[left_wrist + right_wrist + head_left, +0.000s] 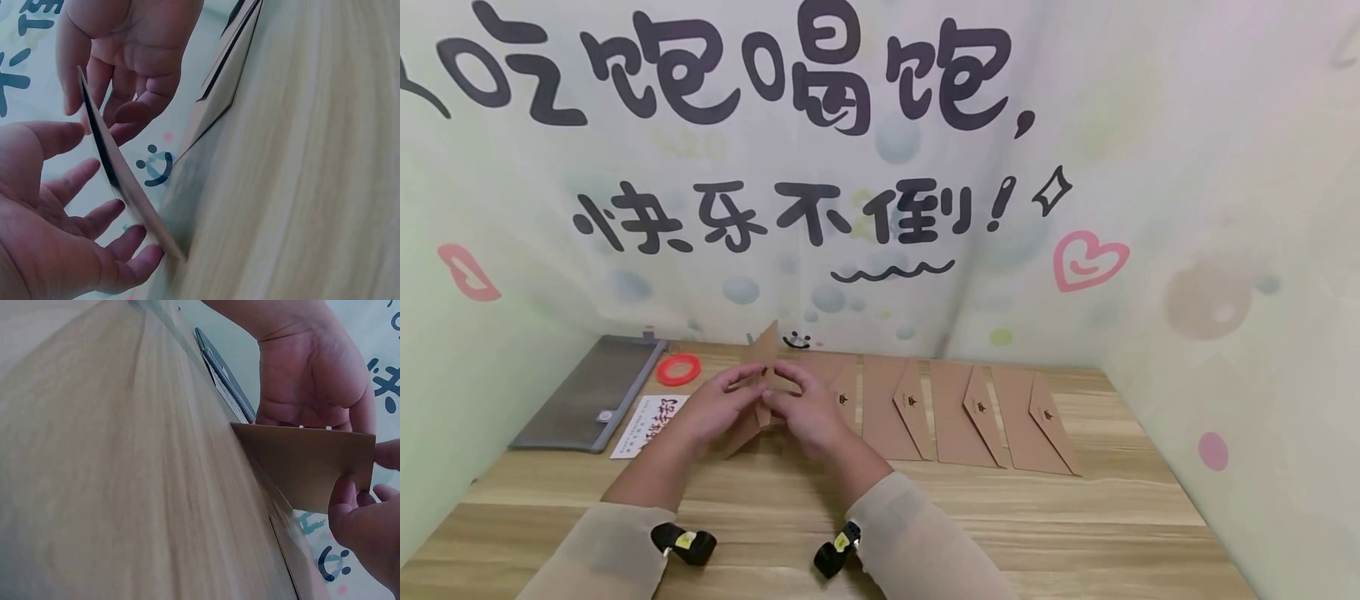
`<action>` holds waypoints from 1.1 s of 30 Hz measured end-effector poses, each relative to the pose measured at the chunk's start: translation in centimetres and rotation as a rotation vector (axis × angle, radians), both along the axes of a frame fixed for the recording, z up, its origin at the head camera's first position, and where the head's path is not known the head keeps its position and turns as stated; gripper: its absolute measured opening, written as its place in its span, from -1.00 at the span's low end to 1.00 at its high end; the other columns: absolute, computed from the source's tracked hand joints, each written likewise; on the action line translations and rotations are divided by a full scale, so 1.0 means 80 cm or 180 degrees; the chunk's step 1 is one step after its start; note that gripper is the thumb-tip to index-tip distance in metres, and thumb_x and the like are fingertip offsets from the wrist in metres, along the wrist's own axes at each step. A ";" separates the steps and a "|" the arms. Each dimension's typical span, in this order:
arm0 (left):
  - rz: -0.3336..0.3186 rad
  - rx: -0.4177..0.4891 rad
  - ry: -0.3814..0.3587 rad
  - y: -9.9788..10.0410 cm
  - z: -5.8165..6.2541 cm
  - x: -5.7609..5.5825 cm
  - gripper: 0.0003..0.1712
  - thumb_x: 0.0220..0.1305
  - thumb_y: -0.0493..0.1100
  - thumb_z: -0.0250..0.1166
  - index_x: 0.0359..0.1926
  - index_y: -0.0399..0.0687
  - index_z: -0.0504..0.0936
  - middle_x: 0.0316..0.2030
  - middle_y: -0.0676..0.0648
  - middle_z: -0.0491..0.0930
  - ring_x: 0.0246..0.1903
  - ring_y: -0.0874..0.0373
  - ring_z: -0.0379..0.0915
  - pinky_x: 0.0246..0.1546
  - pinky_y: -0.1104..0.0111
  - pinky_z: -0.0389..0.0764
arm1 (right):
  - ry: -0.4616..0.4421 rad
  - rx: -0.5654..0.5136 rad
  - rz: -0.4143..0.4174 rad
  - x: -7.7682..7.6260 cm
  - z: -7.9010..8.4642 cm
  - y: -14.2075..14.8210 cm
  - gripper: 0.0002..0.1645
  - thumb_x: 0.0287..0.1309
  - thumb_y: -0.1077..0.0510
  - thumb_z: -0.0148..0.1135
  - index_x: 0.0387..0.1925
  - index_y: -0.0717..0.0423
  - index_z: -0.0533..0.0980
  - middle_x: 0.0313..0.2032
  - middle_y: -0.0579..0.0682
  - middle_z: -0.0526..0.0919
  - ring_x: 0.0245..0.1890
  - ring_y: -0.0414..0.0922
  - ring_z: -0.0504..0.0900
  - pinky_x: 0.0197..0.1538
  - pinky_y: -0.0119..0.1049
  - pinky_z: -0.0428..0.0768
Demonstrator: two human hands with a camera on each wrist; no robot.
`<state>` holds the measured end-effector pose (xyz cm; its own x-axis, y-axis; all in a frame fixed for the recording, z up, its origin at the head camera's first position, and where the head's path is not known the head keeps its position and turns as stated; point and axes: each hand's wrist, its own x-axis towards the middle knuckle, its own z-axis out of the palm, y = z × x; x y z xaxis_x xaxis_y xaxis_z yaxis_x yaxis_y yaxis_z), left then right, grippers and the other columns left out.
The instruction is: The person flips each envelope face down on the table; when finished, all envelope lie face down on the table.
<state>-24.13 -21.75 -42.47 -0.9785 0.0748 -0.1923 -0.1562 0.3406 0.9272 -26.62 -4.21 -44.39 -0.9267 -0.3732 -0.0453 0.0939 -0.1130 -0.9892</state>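
Both hands hold a brown kraft paper envelope (766, 346) up on edge, tilted, left of a row of similar envelopes. My left hand (711, 410) grips it from the left side; in the left wrist view its fingertips (134, 240) lie along the envelope's lower face. From the other side my right hand (815, 417) pinches it, and in the right wrist view the thumb (342, 495) presses on the envelope's plain face (294, 459). One lower corner reaches down close to the tabletop; whether it touches I cannot tell.
Several flat brown envelopes (958, 417) with pointed flaps and small dark crown prints lie in a row to the right. On the left are a grey zip pouch (576, 400), a red ring (679, 370) and a white printed card (638, 429). A printed cloth (820, 158) hangs behind the wooden table (1075, 542).
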 end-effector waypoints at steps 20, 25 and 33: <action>0.0113 0.0632 0.0115 -0.008 0.012 -0.005 -0.27 0.67 0.08 0.06 0.72 0.18 0.11 0.70 -0.12 0.10 0.59 -0.19 0.20 0.38 -0.02 0.60 | 0.0270 0.0445 0.0427 0.007 0.006 -0.005 -0.44 0.51 -0.15 0.27 0.47 -0.49 0.47 0.44 -0.28 0.53 0.24 -0.21 0.65 0.29 0.00 0.71; 0.0068 0.0560 0.0169 -0.022 0.022 -0.004 -0.27 0.67 0.00 0.08 0.71 0.13 0.11 0.70 -0.14 0.13 0.56 -0.20 0.28 0.15 0.30 0.69 | 0.0114 0.0594 0.0509 0.009 0.005 -0.007 -0.47 0.54 -0.12 0.23 0.45 -0.32 0.53 0.40 -0.19 0.62 0.28 -0.20 0.66 0.32 0.03 0.69; 0.0151 0.0432 0.0316 -0.047 0.016 -0.006 -0.25 0.62 -0.17 0.12 0.70 -0.06 0.11 0.70 -0.20 0.10 0.10 0.45 0.50 0.00 0.45 0.69 | -0.0030 0.0683 0.0407 0.010 0.002 -0.007 -0.42 0.51 -0.12 0.24 0.44 -0.06 0.54 0.39 0.00 0.65 0.33 0.00 0.67 0.41 0.04 0.64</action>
<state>-24.57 -25.50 -41.16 -0.9952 0.0467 -0.0859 -0.0746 0.2057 0.9758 -25.84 -4.79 -44.25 -0.8717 -0.4682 -0.1445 0.1031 0.1130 -0.9882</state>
